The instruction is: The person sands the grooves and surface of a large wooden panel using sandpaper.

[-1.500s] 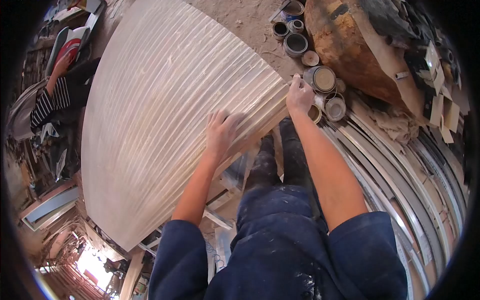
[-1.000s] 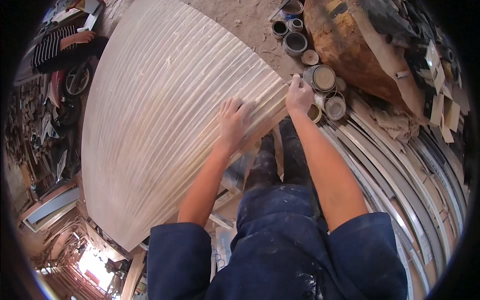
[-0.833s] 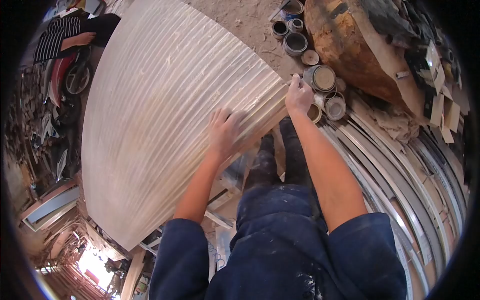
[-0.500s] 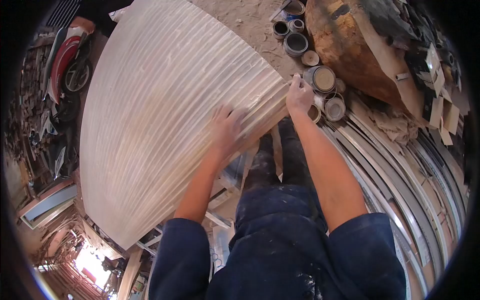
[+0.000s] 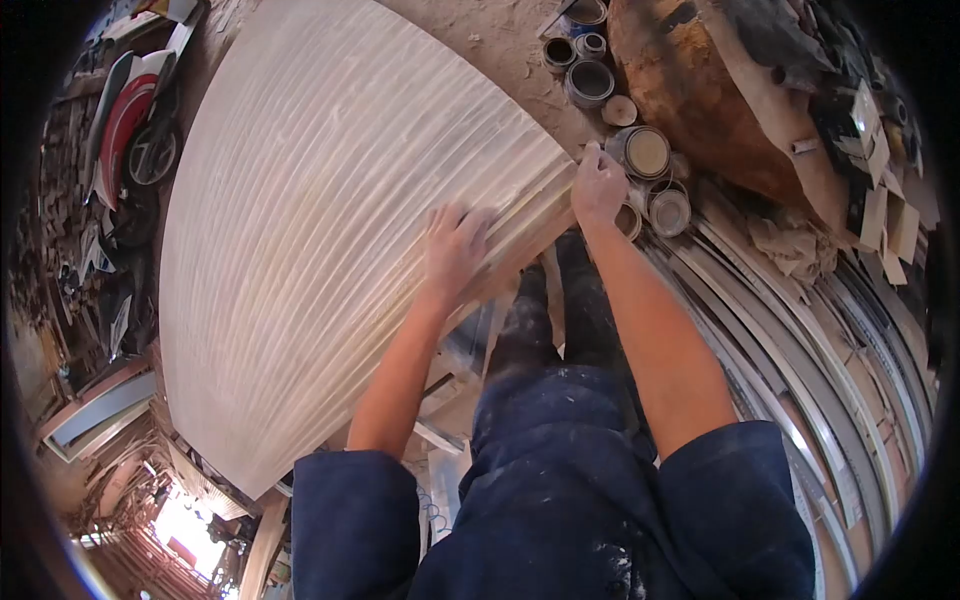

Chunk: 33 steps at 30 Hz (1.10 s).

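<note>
Right hand (image 5: 600,190) closed on panel (image 5: 310,220) at its corner, likely to steady it. Left hand (image 5: 455,250) half-curled, flat to the ribs near the body-side edge; anything under it, cannot tell. Panel lies before the person, cans (image 5: 640,152) beside the corner.

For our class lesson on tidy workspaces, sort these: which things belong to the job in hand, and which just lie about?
In the job:
- large pale ridged wooden panel
- left hand, on its surface
- right hand, at its corner

Apparently just lying about:
- round open metal cans
- long curved-looking grey strips
- red-and-white motorcycle
</note>
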### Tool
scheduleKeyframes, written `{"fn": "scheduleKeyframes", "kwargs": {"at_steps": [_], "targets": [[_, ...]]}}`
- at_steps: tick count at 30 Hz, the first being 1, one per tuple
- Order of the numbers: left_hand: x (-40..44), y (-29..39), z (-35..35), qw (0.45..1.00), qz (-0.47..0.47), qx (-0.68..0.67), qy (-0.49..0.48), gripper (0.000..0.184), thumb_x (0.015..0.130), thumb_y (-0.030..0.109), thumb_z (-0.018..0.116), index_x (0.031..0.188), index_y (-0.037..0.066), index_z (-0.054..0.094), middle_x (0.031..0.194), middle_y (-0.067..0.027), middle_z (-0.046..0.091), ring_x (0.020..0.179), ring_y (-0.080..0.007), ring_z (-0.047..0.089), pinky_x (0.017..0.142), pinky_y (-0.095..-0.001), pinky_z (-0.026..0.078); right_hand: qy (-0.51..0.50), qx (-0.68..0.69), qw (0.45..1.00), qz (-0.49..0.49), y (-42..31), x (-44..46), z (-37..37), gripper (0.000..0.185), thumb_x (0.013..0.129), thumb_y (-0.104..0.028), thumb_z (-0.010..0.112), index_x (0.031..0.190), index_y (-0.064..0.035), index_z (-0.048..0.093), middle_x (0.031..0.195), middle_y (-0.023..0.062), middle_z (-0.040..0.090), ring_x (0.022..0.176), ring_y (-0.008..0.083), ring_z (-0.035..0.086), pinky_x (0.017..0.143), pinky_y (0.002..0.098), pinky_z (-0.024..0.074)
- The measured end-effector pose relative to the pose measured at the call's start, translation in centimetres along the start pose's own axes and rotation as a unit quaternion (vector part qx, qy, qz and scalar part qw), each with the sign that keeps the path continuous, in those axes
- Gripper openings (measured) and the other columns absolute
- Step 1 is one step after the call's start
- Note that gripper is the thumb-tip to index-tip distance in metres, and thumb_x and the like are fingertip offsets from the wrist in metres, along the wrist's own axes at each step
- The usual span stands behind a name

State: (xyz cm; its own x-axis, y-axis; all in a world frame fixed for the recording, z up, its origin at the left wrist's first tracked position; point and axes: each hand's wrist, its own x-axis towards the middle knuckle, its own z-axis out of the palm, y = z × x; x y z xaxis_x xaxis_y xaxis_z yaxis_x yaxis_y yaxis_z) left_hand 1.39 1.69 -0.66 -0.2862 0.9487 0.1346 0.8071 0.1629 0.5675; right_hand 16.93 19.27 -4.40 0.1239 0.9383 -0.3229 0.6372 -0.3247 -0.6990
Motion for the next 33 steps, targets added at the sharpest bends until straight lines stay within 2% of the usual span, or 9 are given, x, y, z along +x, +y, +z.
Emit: {"fn": "scheduleKeyframes", "kwargs": {"at_steps": [3, 8, 11, 14, 18, 21, 24, 30, 33], "targets": [[2.4, 1.0, 1.2, 0.999, 0.021, -0.027, 0.039, 0.017, 0.083, 0.010, 0.072, 0.100, 0.013, 0.075, 0.082, -0.0072, 0.055, 0.083, -0.0283, 0.057, 0.079, -0.0422, 0.044, -0.025, -0.015, 1.000, 0.004, -0.7, 0.0, -0.7, 0.050, 0.099, -0.042, 0.049, 0.094, 0.0010, 0.074, 0.090, 0.0256, 0.071, 0.094, 0.0447, 0.065, 0.089, 0.0490, 0.0481], [-2.7, -1.9, -0.6, 1.000, -0.014, -0.016, -0.011, 0.021, 0.083, 0.008, 0.072, 0.104, 0.014, 0.074, 0.088, -0.0081, 0.056, 0.088, -0.0285, 0.057, 0.080, -0.0420, 0.043, 0.006, 0.007, 1.000, -0.022, 0.7, 0.3, 0.5, 0.052, 0.099, -0.044, 0.049, 0.086, 0.0012, 0.072, 0.086, 0.0232, 0.071, 0.088, 0.0439, 0.066, 0.083, 0.0495, 0.0485], [1.1, 0.4, 0.8, 0.999, 0.015, -0.021, 0.022, 0.022, 0.083, 0.008, 0.073, 0.104, 0.014, 0.074, 0.085, -0.0072, 0.056, 0.084, -0.0281, 0.056, 0.080, -0.0417, 0.043, -0.012, 0.010, 1.000, -0.004, -0.1, 0.0, -0.1, 0.052, 0.099, -0.044, 0.048, 0.085, 0.0012, 0.072, 0.087, 0.0234, 0.071, 0.087, 0.0438, 0.066, 0.082, 0.0498, 0.0487], [2.9, 1.5, 0.9, 1.000, 0.025, -0.008, 0.004, 0.024, 0.082, 0.008, 0.071, 0.105, 0.013, 0.073, 0.087, -0.0064, 0.055, 0.088, -0.0272, 0.057, 0.083, -0.0411, 0.043, -0.021, -0.013, 1.000, -0.005, -0.4, 0.1, -0.4, 0.053, 0.099, -0.044, 0.047, 0.087, 0.0008, 0.072, 0.086, 0.0237, 0.071, 0.088, 0.0441, 0.066, 0.083, 0.0502, 0.0485], [-1.2, -0.5, -0.8, 1.000, -0.010, -0.013, -0.022, 0.022, 0.082, 0.009, 0.071, 0.104, 0.012, 0.073, 0.088, -0.0074, 0.055, 0.090, -0.0276, 0.057, 0.085, -0.0411, 0.043, -0.012, -0.014, 1.000, -0.015, -0.4, 0.1, -0.2, 0.053, 0.099, -0.044, 0.046, 0.088, 0.0003, 0.073, 0.088, 0.0240, 0.071, 0.090, 0.0443, 0.066, 0.084, 0.0504, 0.0484], [-0.1, 0.5, 0.2, 1.000, -0.023, 0.000, 0.009, 0.020, 0.084, 0.009, 0.071, 0.104, 0.013, 0.074, 0.087, -0.0083, 0.055, 0.087, -0.0291, 0.055, 0.080, -0.0414, 0.043, -0.007, -0.012, 1.000, -0.023, 0.1, 0.0, 0.0, 0.052, 0.099, -0.044, 0.046, 0.089, 0.0002, 0.073, 0.090, 0.0240, 0.071, 0.091, 0.0445, 0.066, 0.085, 0.0502, 0.0484], [2.5, 1.7, 1.1, 0.999, 0.025, -0.013, 0.046, 0.019, 0.085, 0.010, 0.071, 0.103, 0.013, 0.074, 0.085, -0.0074, 0.055, 0.085, -0.0288, 0.055, 0.080, -0.0412, 0.043, -0.017, -0.019, 1.000, -0.017, -0.1, 0.1, -0.2, 0.052, 0.099, -0.044, 0.047, 0.090, 0.0000, 0.073, 0.092, 0.0244, 0.072, 0.093, 0.0446, 0.066, 0.086, 0.0501, 0.0485], [-1.8, -0.4, -0.5, 0.999, -0.026, -0.002, -0.019, 0.023, 0.081, 0.008, 0.070, 0.103, 0.013, 0.072, 0.091, -0.0082, 0.055, 0.092, -0.0291, 0.056, 0.086, -0.0426, 0.043, 0.006, -0.010, 1.000, -0.001, 0.0, -0.2, -0.1, 0.050, 0.099, -0.043, 0.048, 0.089, -0.0001, 0.073, 0.090, 0.0235, 0.072, 0.092, 0.0444, 0.066, 0.087, 0.0496, 0.0481], [1.4, 0.5, 0.8, 0.999, 0.014, -0.011, 0.029, 0.020, 0.085, 0.007, 0.071, 0.104, 0.014, 0.073, 0.087, -0.0071, 0.056, 0.086, -0.0285, 0.056, 0.082, -0.0411, 0.043, -0.019, -0.014, 1.000, -0.010, -0.3, 0.0, -0.4, 0.050, 0.098, -0.043, 0.049, 0.090, 0.0001, 0.074, 0.090, 0.0240, 0.072, 0.092, 0.0442, 0.066, 0.088, 0.0496, 0.0478]]}}
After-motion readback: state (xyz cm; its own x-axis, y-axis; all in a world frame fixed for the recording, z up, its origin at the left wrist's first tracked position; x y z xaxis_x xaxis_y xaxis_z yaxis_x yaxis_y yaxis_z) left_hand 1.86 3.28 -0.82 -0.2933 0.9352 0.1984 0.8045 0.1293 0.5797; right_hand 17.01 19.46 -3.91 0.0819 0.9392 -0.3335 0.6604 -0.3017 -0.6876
